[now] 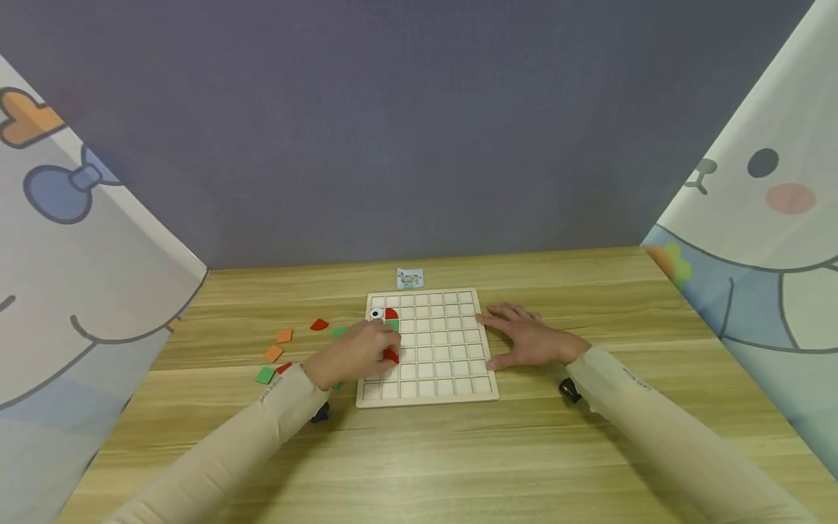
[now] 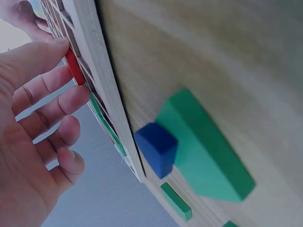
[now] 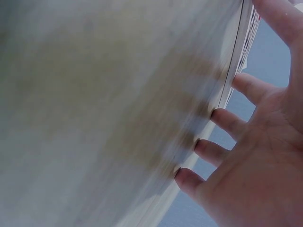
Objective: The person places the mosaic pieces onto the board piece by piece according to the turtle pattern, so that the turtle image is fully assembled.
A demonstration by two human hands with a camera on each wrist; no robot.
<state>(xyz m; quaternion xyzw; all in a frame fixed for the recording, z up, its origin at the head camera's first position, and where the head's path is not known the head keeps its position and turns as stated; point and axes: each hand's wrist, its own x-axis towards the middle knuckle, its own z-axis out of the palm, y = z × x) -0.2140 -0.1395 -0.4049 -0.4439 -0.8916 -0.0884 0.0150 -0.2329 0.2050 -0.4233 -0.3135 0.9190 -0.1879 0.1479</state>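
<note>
A wooden grid board (image 1: 432,401) lies flat on the table between both hands. My left hand (image 1: 356,353) reaches over its left side and pinches a red rounded piece (image 1: 391,356) between thumb and forefinger; in the left wrist view the red piece (image 2: 75,67) stands at the grid's surface. Farther up the board sit a white tile with a black dot (image 1: 376,314), a red quarter-circle (image 1: 391,313) and a green piece (image 1: 393,324), partly covered by my hand. My right hand (image 1: 527,340) has its fingers spread, with thumb and forefinger at the board's right edge.
Left of the board lie orange squares (image 1: 284,335), a green square (image 1: 265,375) and a red fan-shaped piece (image 1: 319,324). A blue piece (image 2: 156,149) touches a larger green piece (image 2: 203,146) near the board's edge. Behind the board is a small printed card (image 1: 409,279).
</note>
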